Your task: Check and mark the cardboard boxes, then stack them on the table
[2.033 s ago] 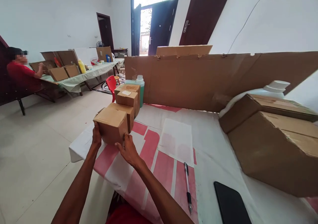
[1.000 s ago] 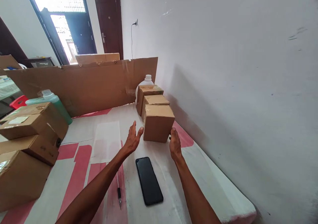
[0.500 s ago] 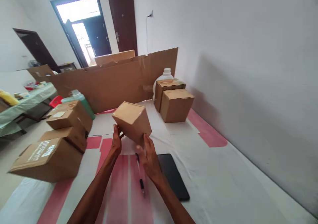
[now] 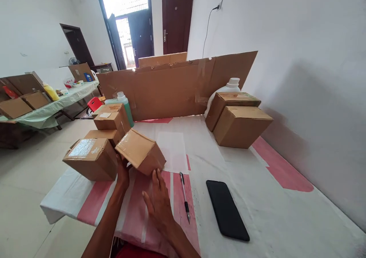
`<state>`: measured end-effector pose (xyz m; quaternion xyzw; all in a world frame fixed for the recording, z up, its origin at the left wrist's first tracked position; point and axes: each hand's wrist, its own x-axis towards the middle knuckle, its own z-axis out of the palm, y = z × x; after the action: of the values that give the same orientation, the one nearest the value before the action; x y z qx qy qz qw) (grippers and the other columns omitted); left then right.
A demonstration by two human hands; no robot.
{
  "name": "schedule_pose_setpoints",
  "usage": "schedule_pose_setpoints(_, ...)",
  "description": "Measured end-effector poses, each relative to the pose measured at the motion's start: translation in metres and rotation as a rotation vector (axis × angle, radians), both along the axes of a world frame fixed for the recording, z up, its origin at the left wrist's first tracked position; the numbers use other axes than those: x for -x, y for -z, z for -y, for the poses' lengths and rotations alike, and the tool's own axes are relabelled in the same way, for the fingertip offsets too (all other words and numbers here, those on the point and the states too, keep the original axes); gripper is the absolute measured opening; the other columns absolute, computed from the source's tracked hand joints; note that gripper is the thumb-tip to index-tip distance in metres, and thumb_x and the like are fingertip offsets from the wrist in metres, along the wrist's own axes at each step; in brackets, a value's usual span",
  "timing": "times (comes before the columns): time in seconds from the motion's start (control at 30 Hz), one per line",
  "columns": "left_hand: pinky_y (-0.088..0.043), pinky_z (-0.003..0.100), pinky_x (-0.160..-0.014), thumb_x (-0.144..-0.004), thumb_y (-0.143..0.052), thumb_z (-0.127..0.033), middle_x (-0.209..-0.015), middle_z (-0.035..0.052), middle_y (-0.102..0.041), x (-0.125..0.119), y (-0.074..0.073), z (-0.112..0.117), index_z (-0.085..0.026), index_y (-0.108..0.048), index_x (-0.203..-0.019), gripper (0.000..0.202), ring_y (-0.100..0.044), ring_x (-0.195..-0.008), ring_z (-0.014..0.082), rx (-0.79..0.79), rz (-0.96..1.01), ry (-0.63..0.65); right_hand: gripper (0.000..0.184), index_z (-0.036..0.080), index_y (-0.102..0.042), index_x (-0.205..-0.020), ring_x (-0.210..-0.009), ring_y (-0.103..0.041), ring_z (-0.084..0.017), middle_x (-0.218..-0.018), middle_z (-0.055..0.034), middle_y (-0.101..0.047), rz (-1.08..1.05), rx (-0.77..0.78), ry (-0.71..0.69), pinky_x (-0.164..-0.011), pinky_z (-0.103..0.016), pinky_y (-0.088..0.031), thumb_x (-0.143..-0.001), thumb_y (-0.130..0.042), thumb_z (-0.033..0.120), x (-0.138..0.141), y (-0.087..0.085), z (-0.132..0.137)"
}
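Observation:
A small cardboard box (image 4: 140, 151) is held tilted above the table, in front of several stacked boxes on the left. My left hand (image 4: 123, 172) grips it from its left side, with the fingers partly hidden behind it. At its lower front edge, the fingertips of my right hand (image 4: 160, 199) touch the cardboard; those fingers are stretched out and the thumb stands apart. A pen (image 4: 185, 199) lies to the right of my right hand. Farther right, a black phone (image 4: 227, 210) rests flat on the white and pink tablecloth (image 4: 274, 212).
Near the left table edge stand a labelled box (image 4: 91, 159), more boxes and a green-liquid jug (image 4: 128, 111). Two boxes (image 4: 243, 126) and a white jug (image 4: 233, 83) are at the back right by the wall. A cardboard panel (image 4: 168, 92) spans the far side.
The held box has moved left, close to the stacked boxes, and tilted differently. My right thumb has come away from it. The camera view has swung left.

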<state>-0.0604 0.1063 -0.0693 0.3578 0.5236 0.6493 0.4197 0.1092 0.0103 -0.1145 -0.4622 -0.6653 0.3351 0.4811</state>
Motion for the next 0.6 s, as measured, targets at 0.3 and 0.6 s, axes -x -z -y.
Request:
schedule_pose_setpoints(0.3,-0.037,0.049,-0.121,-0.094,-0.052,-0.072,-0.149,0.0114,-0.060,-0.037,0.003,0.064,-0.027,-0.061,-0.143,0.068,-0.045,-0.148,0.0316,-0.013,-0.235,0.034,0.076,0.026,-0.025,-0.165,-0.161,-0.018,-0.026,-0.172,-0.0091,-0.027,-0.196,0.212,0.111,-0.130,-0.055,-0.015,-0.101,-0.043,0.061,-0.029,-0.014,-0.051)
schedule_pose_setpoints(0.6,-0.049,0.052,-0.106,-0.103,-0.051,-0.045,-0.136,0.0140,-0.056,-0.051,-0.005,0.133,-0.029,-0.028,-0.165,0.068,-0.055,-0.126,0.0307,-0.188,-1.059,0.115,0.054,0.024,-0.068,-0.128,-0.123,-0.061,-0.028,-0.132,-0.0075,-0.070,-0.325,0.251,-0.044,-0.105,-0.039,-0.047,-0.101,-0.045,0.065,-0.069,-0.044,-0.065)
